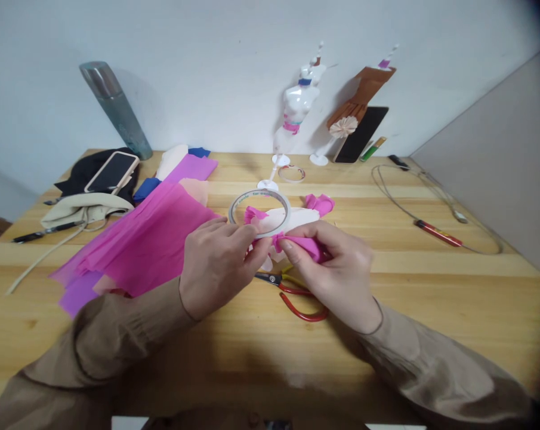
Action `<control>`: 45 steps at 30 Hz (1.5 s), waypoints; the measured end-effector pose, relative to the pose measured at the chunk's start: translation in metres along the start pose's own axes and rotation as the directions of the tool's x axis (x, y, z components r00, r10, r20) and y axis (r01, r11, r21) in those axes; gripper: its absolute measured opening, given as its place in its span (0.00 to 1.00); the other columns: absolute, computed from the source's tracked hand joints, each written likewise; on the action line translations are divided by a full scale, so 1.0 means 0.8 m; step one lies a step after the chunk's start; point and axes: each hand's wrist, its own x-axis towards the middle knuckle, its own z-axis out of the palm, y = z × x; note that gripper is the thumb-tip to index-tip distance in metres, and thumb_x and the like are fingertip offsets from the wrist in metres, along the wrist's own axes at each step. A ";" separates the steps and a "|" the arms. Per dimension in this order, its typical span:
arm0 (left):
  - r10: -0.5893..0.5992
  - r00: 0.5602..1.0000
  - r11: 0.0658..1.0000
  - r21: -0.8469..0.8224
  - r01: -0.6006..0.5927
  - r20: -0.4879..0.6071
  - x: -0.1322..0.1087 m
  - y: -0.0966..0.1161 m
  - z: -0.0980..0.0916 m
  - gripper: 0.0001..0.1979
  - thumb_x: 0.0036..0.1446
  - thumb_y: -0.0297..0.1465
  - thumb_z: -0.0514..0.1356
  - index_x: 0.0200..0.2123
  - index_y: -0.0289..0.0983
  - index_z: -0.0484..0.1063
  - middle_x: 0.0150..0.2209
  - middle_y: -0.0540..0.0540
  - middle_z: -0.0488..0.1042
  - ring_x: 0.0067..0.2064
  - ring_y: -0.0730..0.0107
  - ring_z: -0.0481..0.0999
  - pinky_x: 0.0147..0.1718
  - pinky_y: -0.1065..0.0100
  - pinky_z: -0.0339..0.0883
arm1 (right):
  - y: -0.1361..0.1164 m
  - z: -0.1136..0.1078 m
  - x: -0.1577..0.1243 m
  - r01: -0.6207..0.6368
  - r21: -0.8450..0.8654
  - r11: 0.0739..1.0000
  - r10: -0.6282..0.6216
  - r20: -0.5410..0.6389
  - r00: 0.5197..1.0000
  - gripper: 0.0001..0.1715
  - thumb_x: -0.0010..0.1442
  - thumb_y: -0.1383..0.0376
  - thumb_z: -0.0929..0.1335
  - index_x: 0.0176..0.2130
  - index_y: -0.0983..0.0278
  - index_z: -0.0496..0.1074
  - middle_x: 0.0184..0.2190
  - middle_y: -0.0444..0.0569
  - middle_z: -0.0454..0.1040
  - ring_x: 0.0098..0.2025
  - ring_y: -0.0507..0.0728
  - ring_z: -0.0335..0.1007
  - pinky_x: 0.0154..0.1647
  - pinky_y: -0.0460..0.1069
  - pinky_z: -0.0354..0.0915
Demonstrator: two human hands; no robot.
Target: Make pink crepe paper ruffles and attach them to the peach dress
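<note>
My left hand (222, 257) pinches a roll of tape (289, 210) by its lower edge, the ring standing tilted above the table. Close beside it, my right hand (335, 263) is closed on a gathered piece of pink crepe paper (309, 246). The paper's bunched end meets the tape roll between my fingertips. Scissors (302, 313) with red handles lie below my hands, partly covered by the right one. Behind the ring are a white piece (299, 218) and a crumpled pink paper piece (320, 204).
Pink crepe sheets (153, 239) spread at left, near a phone (113, 172) and a pen (46, 232). Small white dress-form mannequins (300, 101), one in a brown dress (363, 95), stand at the back. A bottle (117, 110) leans left; a cable (386, 191) lies right.
</note>
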 end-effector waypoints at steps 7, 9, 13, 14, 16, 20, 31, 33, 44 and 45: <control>-0.016 1.000 1.000 -0.021 0.016 0.015 0.001 0.000 0.000 0.14 0.56 0.31 0.59 0.19 0.36 0.70 0.16 0.52 0.69 0.20 0.74 0.66 0.21 0.70 0.54 | 0.002 -0.004 0.005 -0.209 0.215 0.954 0.192 0.099 0.976 0.09 0.56 0.65 0.69 0.25 0.64 0.69 0.20 0.43 0.69 0.22 0.51 0.61 0.23 0.47 0.58; -0.018 1.000 0.999 -0.036 0.018 0.012 0.001 0.000 0.001 0.14 0.56 0.31 0.60 0.19 0.35 0.70 0.16 0.52 0.69 0.20 0.75 0.65 0.21 0.71 0.54 | 0.004 -0.004 0.005 -0.227 0.243 0.943 0.205 0.113 0.972 0.10 0.56 0.65 0.69 0.25 0.64 0.69 0.20 0.43 0.69 0.23 0.51 0.62 0.24 0.47 0.59; -0.009 1.000 0.999 -0.051 0.009 0.011 0.000 0.000 0.001 0.12 0.56 0.30 0.60 0.20 0.35 0.71 0.16 0.52 0.68 0.20 0.75 0.65 0.21 0.71 0.54 | 0.007 -0.002 0.006 -0.245 0.259 0.934 0.222 0.115 0.968 0.09 0.56 0.66 0.69 0.24 0.64 0.69 0.21 0.43 0.69 0.23 0.51 0.62 0.25 0.47 0.59; -0.007 1.000 0.998 -0.055 0.007 0.014 0.000 0.000 0.001 0.12 0.56 0.30 0.60 0.21 0.35 0.72 0.16 0.51 0.68 0.20 0.74 0.65 0.21 0.71 0.54 | 0.008 -0.001 0.006 -0.247 0.256 0.935 0.224 0.115 0.968 0.09 0.56 0.66 0.69 0.24 0.64 0.69 0.21 0.43 0.69 0.23 0.51 0.61 0.25 0.47 0.59; -0.012 1.000 0.997 -0.078 0.013 0.023 0.000 0.000 0.000 0.11 0.56 0.30 0.60 0.22 0.35 0.73 0.16 0.52 0.68 0.20 0.75 0.65 0.21 0.71 0.54 | 0.009 -0.001 0.005 -0.250 0.249 0.936 0.227 0.117 0.967 0.10 0.55 0.65 0.70 0.24 0.64 0.69 0.20 0.43 0.68 0.23 0.51 0.61 0.25 0.48 0.58; -0.047 0.995 0.986 -0.155 0.060 0.084 0.000 0.001 -0.003 0.13 0.57 0.32 0.60 0.22 0.35 0.73 0.15 0.53 0.66 0.20 0.77 0.62 0.21 0.72 0.53 | 0.009 0.001 0.004 -0.273 0.245 0.930 0.252 0.115 0.961 0.12 0.55 0.65 0.70 0.22 0.63 0.66 0.19 0.42 0.64 0.22 0.50 0.58 0.24 0.48 0.55; -0.260 0.858 0.749 -0.468 0.469 0.443 0.011 -0.006 -0.004 0.16 0.55 0.33 0.60 0.18 0.33 0.71 0.16 0.54 0.61 0.20 0.81 0.57 0.19 0.75 0.50 | 0.016 -0.010 0.024 -0.482 0.455 0.748 0.337 0.366 0.868 0.19 0.54 0.59 0.71 0.21 0.62 0.61 0.15 0.38 0.60 0.17 0.47 0.53 0.16 0.45 0.50; -0.261 0.806 0.678 -0.494 0.544 0.530 0.013 -0.010 -0.004 0.16 0.55 0.34 0.60 0.18 0.33 0.72 0.16 0.54 0.60 0.21 0.80 0.58 0.19 0.75 0.49 | 0.018 -0.017 0.024 -0.498 0.479 0.723 0.319 0.408 0.855 0.20 0.57 0.56 0.69 0.22 0.63 0.62 0.15 0.40 0.62 0.17 0.48 0.55 0.16 0.46 0.51; -0.273 0.805 0.704 -0.461 0.540 0.527 0.012 -0.011 -0.005 0.16 0.54 0.33 0.60 0.17 0.32 0.71 0.16 0.53 0.59 0.21 0.80 0.56 0.19 0.75 0.48 | 0.009 -0.023 0.020 -0.211 0.194 0.958 0.176 0.183 0.967 0.08 0.54 0.66 0.69 0.24 0.64 0.69 0.19 0.44 0.69 0.22 0.51 0.62 0.22 0.47 0.57; -0.271 0.815 0.714 -0.461 0.527 0.512 0.012 -0.011 -0.005 0.16 0.54 0.33 0.60 0.18 0.32 0.71 0.16 0.53 0.59 0.21 0.80 0.56 0.19 0.75 0.48 | 0.009 -0.022 0.018 -0.192 0.173 0.966 0.161 0.177 0.971 0.07 0.54 0.66 0.70 0.25 0.64 0.70 0.21 0.44 0.71 0.23 0.52 0.64 0.23 0.48 0.59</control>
